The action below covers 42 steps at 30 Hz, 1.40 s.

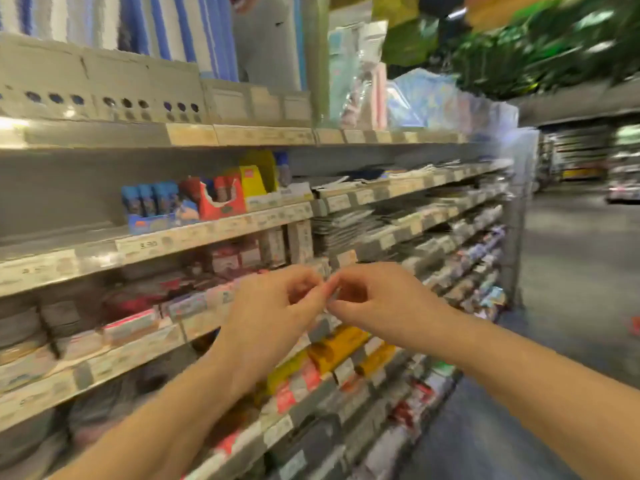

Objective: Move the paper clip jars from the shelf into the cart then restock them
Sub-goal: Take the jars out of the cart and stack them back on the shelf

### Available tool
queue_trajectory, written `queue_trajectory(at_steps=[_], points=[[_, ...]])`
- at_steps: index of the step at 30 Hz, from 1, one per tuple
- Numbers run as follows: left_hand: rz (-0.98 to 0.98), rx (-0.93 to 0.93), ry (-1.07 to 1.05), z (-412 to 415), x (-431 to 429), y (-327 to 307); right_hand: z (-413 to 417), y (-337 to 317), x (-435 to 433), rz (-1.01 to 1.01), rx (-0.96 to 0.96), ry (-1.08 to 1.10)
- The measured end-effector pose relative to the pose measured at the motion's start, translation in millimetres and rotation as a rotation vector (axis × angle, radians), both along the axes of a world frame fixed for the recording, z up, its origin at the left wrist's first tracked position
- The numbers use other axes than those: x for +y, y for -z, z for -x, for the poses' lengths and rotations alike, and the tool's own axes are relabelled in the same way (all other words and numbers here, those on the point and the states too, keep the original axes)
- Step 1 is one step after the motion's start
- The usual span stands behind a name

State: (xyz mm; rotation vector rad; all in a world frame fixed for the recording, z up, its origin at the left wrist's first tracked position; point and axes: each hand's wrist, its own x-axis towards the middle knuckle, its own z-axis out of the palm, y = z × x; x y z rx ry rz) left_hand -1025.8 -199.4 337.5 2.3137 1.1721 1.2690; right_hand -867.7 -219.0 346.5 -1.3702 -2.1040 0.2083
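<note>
Store shelves (pixel 214 230) run along our left and recede down the aisle, with grey floor (pixel 571 271) to the right and green foliage (pixel 554 46) overhead. Price labels (pixel 145 244) line the front rail of each level. On the top level stand grey cartons (pixel 104 95) with rows of round holes. One level down sit a blue display box (pixel 149 209), a torn red carton (pixel 221 199) just beside it, and a yellow box (pixel 254 181) behind that. Lower down, orange-yellow packs (pixel 339 344) lie under our wrists.

Both bare arms reach forward at mid-height in front of the shelving. Our left grip (pixel 273 306) has its fingers curled and its thumb tip drawn up to the forefinger. Our right grip (pixel 381 299) is curled the same way, and the fingertips of both meet in the middle. A small grey blur shows where they touch. We cannot tell whether either grip pinches something there or is merely clenched.

Motion blur smears most of the goods. We cannot tell which of them, if any, are the paper clip jars, so we cannot say which level they sit on.
</note>
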Motion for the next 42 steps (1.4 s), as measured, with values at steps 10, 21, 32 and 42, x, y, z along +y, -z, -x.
queue_trajectory(at_steps=[10, 21, 32, 42], points=[[0.157, 0.188, 0.501, -290, -112, 104, -254, 129, -181, 0.18, -0.091, 0.509], [0.514, 0.357, 0.623, -524, -195, 296, -456, 288, -305, 0.484, 0.219, 0.893], [0.709, 0.52, 0.394, -546, -195, 470, -474, 472, -293, 0.894, 0.241, 1.047], [0.845, 0.988, 0.172, -504, -189, 636, -448, 609, -254, 1.061, 0.158, 1.053]])
